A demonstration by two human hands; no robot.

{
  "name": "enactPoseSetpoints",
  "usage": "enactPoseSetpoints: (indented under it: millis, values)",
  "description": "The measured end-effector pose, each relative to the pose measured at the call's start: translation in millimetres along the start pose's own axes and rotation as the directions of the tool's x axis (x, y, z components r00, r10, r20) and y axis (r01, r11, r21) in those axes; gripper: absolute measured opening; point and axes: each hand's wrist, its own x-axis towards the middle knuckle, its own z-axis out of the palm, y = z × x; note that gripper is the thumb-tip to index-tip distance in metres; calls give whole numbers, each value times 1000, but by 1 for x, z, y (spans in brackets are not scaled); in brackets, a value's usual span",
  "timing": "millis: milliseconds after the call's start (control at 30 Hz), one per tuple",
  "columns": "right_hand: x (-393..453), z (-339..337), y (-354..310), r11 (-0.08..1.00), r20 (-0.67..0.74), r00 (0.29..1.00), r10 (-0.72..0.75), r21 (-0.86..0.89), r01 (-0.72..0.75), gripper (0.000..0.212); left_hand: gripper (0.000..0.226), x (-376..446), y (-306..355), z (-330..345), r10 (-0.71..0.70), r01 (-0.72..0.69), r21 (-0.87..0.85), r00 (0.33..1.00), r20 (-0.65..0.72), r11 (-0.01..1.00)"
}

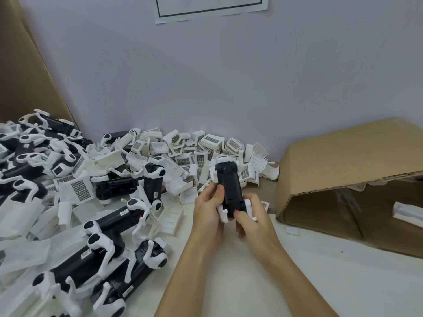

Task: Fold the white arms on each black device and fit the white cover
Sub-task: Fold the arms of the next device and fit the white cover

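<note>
Currently gripping black device (229, 191) with both hands: left hand (208, 208) clasping its left side, right hand (251, 216) pinching near end at 5 o'clock. Held above white table (263, 271), long axis 6-to-12 o'clock, far end toward pile of white covers (190, 147). White arms (223, 212) sticking out beside fingers.
</note>
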Motion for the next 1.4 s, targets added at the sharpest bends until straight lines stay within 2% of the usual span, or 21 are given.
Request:
enactPoseSetpoints:
  millis: [133, 233, 467, 567, 700, 1033, 1167, 1400]
  values:
    - [1, 0, 0, 1000, 5, 1000, 15, -18, -15, 31, 22, 2, -1, 0, -4, 4, 7, 1000, -22, 1000]
    - [2, 1, 4, 1000, 3, 1000, -7, -26, 7, 22, 23, 3, -1, 0, -2, 2, -9, 1000, -19, 1000]
    - [0, 1, 3, 997, 5, 999, -42, -57, 42, 28, 22, 2, -1, 0, 10, -10, -13, 1000, -13, 1000]
    - [0, 1, 1, 999, 9, 999, -38, -30, 39, 18, 20, 2, -2, -1, 13, -13, -4, 1000, -7, 1000]
    - [1, 1, 0, 1000, 10, 1000, -24, 9, 24, 13, 30, 1, -1, -1, 2, -2, 4, 1000, 23, 1000]
    - [1, -1, -1, 999, 16, 999, 31, 27, -32, 21, 22, 3, -2, -1, -14, 14, 2, 1000, -8, 1000]
    - [1, 0, 0, 1000, 37, 999, 21, 19, -21, 32, 21, 2, -2, -1, -10, 10, 3, 1000, -12, 1000]
    - [2, 0, 3, 1000, 37, 999, 13, 2, -13, 29, 21, 1, 0, -1, -10, 10, 11, 1000, -27, 1000]
